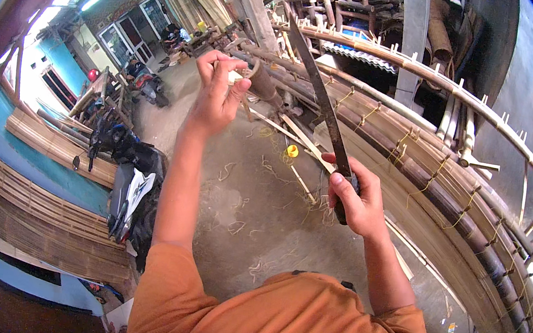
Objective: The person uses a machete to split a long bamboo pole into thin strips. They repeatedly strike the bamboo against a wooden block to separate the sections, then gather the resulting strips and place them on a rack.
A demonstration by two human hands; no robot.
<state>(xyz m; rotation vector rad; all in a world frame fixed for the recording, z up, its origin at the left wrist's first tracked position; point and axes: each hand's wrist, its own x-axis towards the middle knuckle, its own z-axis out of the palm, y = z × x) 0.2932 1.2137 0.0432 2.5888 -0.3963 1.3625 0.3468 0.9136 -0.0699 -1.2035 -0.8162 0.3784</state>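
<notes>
Holding knife (327,107) in right grip (359,201), pale piece (233,77) in left grip (218,97).
Looks partway, given scraps (256,270) below; cannot tell remainder.

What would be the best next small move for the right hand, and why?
Probably bring the long knife in the right hand toward the pale piece in the left hand, because both things are gripped, but they are apart.

There are two hands (216,102) (364,197), one long knife (327,104), one yellow ring (292,150).
</notes>
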